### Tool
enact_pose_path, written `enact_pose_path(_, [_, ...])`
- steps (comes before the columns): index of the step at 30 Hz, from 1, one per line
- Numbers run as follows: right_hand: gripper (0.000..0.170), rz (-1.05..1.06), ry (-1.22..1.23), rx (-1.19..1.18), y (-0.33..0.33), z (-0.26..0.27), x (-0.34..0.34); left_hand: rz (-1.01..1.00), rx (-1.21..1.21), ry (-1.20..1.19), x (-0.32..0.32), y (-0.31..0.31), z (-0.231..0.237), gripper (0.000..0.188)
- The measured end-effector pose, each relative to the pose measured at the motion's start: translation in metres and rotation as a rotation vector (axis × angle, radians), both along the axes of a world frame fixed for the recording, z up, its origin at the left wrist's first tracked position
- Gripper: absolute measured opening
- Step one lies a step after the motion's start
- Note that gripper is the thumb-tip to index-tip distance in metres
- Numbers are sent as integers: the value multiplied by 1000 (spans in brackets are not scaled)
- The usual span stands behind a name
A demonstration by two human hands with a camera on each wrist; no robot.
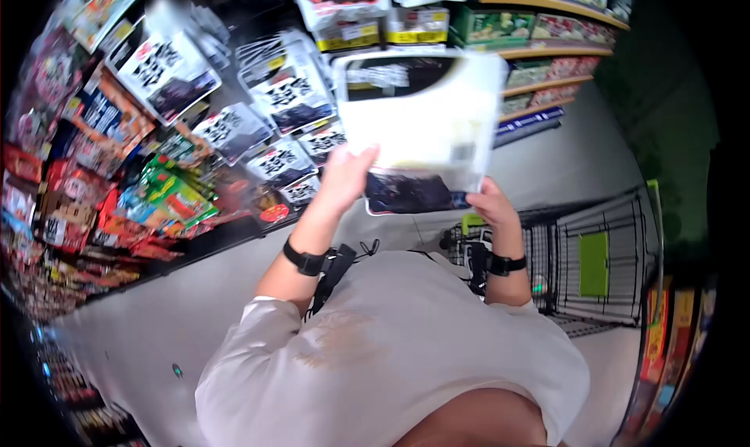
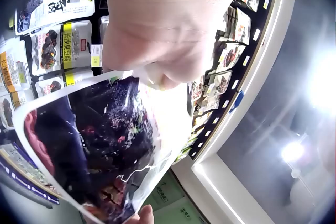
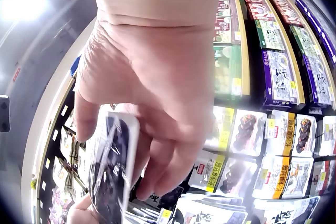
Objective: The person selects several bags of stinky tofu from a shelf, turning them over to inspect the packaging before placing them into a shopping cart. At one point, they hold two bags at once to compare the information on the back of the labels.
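A large flat white package [image 1: 422,142] with a dark, clear-windowed part along its lower edge is held up in front of the body in the head view. The left hand [image 1: 348,178] grips its left edge, thumb on the near face. At the lower right corner the right hand [image 1: 494,203] pinches it. In the left wrist view dark contents show through the package [image 2: 105,129] below the left hand [image 2: 157,40]. The right wrist view shows the package [image 3: 113,166] nearly edge-on, between the thumb and fingers of the right hand [image 3: 147,82].
Similar white packets [image 1: 289,95] hang on a rack ahead and left, with colourful snack bags [image 1: 176,193] beyond. Shelves of boxes [image 1: 547,64] stand at the upper right. A shopping cart [image 1: 605,259] is on the floor to the right.
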State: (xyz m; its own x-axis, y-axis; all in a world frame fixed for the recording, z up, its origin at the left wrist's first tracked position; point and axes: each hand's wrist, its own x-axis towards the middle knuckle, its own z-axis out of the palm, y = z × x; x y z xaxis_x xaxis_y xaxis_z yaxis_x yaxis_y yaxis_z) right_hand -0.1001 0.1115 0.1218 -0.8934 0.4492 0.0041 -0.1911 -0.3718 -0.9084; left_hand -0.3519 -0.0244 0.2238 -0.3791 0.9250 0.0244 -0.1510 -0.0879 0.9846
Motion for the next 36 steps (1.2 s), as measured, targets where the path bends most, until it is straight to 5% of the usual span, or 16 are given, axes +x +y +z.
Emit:
enact_pose_path(3, [41, -180, 74, 57, -7, 11, -17, -291, 53, 443, 1, -1, -4, 25])
enact_pose_path(7, [39, -440, 61, 38, -9, 13, -28, -459, -186, 512, -36, 6, -1, 26])
enact_pose_path(8, [37, -455, -8, 90, -9, 11, -26, -393, 9, 368, -62, 14, -32, 29])
enact_pose_path(11, [32, -493, -97, 190, -15, 9, -19, 166, -49, 18, -154, 22, -69, 27])
enact_pose_path(13, [32, -527, -176, 203, -24, 11, -13, 655, -62, 45, -232, 34, -124, 31])
enact_pose_path(15, [32, -563, -185, 196, -33, 7, -9, 738, -96, 64, -268, 28, -138, 47])
enact_pose_path(17, [32, -600, -198, 195, -43, 5, -12, 858, -300, 495, -311, 38, -181, 60])
enact_pose_path(23, [43, -712, -254, 112, -75, -15, -29, 928, -268, 679, -318, 53, -198, 73])
enact_pose_path(25, [44, -699, -246, 91, -87, -5, -49, 932, -237, 553, -330, 64, -214, 77])
enact_pose_path(27, [46, -766, -250, 102, -98, 0, -59, 680, -109, 119, -310, 49, -169, 72])
enact_pose_path(29, [47, -742, -261, 100, -101, -5, -64, 959, -170, 545, -330, 76, -227, 60])
enact_pose_path(32, [49, -766, -227, 76, -102, -2, -77, 756, 23, 92, -320, 84, -233, 45])
enact_pose_path(36, [45, -778, -179, 73, -105, 7, -89, 706, -93, 273, -294, 81, -211, 40])
